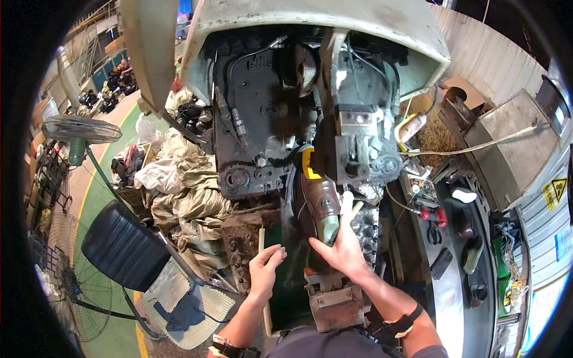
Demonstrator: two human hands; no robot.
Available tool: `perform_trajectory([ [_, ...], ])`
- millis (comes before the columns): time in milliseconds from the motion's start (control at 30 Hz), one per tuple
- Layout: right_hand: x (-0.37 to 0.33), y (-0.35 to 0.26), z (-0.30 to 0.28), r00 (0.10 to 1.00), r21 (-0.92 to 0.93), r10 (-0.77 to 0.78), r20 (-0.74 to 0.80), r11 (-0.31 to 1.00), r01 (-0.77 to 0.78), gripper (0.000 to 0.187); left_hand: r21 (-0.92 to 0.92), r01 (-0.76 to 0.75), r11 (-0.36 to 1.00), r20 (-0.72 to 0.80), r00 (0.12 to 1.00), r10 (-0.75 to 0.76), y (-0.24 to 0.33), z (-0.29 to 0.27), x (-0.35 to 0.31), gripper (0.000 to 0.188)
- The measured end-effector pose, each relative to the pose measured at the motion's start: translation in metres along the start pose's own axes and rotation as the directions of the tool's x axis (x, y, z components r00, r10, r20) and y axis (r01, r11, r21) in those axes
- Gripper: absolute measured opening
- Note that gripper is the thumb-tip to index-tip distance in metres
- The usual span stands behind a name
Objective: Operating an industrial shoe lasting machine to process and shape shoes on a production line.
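Observation:
A dark brown shoe (321,200) sits in the middle of the machine, with a yellow part (309,164) at its far end and a grey-green near end. My right hand (343,253) is closed around that near end, its thumb on the left side and its fingers along the right. A short pale rod-like piece (357,209) shows beside those fingers; I cannot tell what it belongs to. My left hand (267,271) is held apart from the shoe, to its lower left. Its fingers are curled together against the thumb, and nothing shows in them.
Dark machine blocks (250,119) flank the shoe under a white hood (316,18). At left stand a black-backed chair (125,238), a fan (80,131) and heaped cloth sacks (185,185). A bench (444,286) at right bears pliers (434,232), a phone (441,264) and several shoes.

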State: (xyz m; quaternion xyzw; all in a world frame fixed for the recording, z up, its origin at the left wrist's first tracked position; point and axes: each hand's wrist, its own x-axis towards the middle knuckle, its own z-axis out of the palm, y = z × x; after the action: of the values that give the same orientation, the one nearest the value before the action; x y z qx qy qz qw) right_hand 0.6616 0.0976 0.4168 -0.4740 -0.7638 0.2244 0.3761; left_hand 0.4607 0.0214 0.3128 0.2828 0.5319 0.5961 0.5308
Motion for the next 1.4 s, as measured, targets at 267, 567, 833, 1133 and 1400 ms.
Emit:
perform_trajectory([
  [267,-0.030,-0.051,-0.071,0.730,0.394,0.453,0.511,0.631,-0.668,0.106,-0.281,-0.131,0.951,0.030,0.989,0.145,0.081,0.044,-0.001,0.051],
  [567,-0.190,-0.028,-0.108,0.982,0.049,0.090,0.164,0.994,-0.100,0.122,-0.254,-0.225,0.941,0.413,0.854,0.316,0.098,0.120,-0.062,0.050],
  [833,-0.243,-0.017,-0.148,0.974,0.325,-0.088,-0.208,0.933,0.154,0.118,-0.301,0.424,0.854,0.496,0.835,-0.239,0.066,0.193,-0.038,0.047],
  [1133,-0.305,0.020,-0.206,0.884,0.022,0.050,-0.466,0.999,-0.045,0.079,-0.067,0.514,0.855,0.485,0.766,-0.422,-0.002,0.304,-0.081,0.032],
  [1400,-0.453,0.117,-0.281,0.177,0.939,0.929,-0.324,0.339,-0.061,0.073,0.615,0.556,0.560,0.396,0.396,-0.828,-0.166,0.385,-0.142,0.051],
])
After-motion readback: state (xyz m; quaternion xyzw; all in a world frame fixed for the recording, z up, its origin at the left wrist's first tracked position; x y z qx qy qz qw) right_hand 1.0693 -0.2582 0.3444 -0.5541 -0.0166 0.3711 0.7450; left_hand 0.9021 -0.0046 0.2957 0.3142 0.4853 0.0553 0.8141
